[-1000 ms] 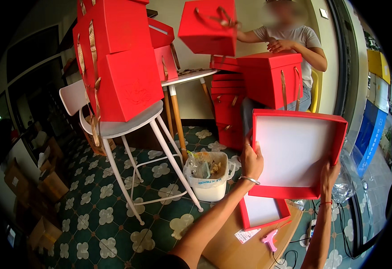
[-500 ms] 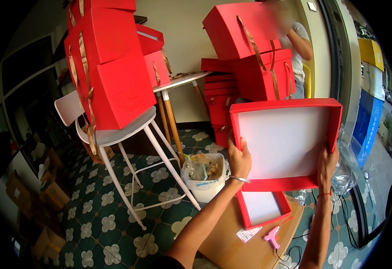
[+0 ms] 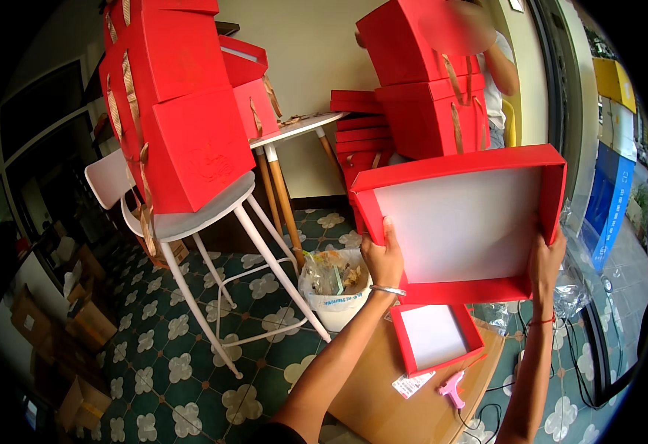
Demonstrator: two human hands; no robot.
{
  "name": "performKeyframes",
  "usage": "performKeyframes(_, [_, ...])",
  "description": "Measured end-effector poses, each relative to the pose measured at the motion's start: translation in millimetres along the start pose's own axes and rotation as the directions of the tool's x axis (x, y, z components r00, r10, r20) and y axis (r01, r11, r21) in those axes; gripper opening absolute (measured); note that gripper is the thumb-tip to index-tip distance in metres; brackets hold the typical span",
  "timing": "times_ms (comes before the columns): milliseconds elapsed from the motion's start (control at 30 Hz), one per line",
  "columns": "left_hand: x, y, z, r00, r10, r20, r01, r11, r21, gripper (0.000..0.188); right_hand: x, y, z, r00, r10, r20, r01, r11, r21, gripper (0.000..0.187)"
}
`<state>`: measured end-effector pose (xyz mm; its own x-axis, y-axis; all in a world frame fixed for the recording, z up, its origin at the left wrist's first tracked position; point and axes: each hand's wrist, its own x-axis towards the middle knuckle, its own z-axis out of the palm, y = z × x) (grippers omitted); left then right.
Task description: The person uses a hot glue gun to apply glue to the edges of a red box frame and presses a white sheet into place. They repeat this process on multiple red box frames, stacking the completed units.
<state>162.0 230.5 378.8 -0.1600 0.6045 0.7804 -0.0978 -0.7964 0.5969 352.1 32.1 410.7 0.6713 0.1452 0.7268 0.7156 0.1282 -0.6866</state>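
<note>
Between my hands I hold up a large, shallow red box lid [image 3: 468, 290] with a white inside turned toward me. My left hand [image 3: 383, 260] grips its left wall, thumb on the inner side. On the opposite wall, my right hand [image 3: 547, 259] is closed, its fingers partly hidden behind the lid. Below it, a smaller red tray with a white inside [image 3: 435, 337] lies on a brown cardboard box [image 3: 376, 385]. Beside that tray rests a pink glue gun [image 3: 452, 389] with a cable.
Red boxes with ribbon handles [image 3: 198, 148] are stacked on a white chair [image 3: 213, 211] at left. More red boxes [image 3: 431, 118] stand near a round table [image 3: 305, 127], where a person [image 3: 498, 74] is at work. A lined waste bin [image 3: 335, 292] sits on the tiled floor.
The lid has tilted and shifted slightly up, its left side moving left along with my left hand. At the back, the person's upper red box has moved to the right and up.
</note>
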Motion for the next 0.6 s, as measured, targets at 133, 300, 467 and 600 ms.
performKeyframes(133, [-2.8,-4.0,1.1,0.999,-0.020,0.034,0.019,1.000,0.020,0.025,-2.5,-1.4,1.2,0.996,-0.046,-0.076,0.048,0.999,0.026,0.026])
performKeyframes(300, [-5.3,14.6,3.7,0.996,-0.082,-0.019,0.080,0.991,-0.107,0.023,-5.6,-10.0,5.7,0.986,-0.097,-0.134,0.102,0.994,0.032,0.024])
performKeyframes(467, [-7.6,9.3,8.1,0.998,-0.063,0.004,0.063,0.995,-0.072,0.026,-5.1,-9.8,2.1,0.990,-0.061,-0.128,0.059,0.998,-0.022,0.020])
performKeyframes(600, [-7.5,13.5,6.8,0.995,-0.096,0.023,0.097,0.993,-0.062,0.027,-4.0,-11.6,1.7,0.989,-0.044,-0.142,0.040,0.999,-0.034,0.018])
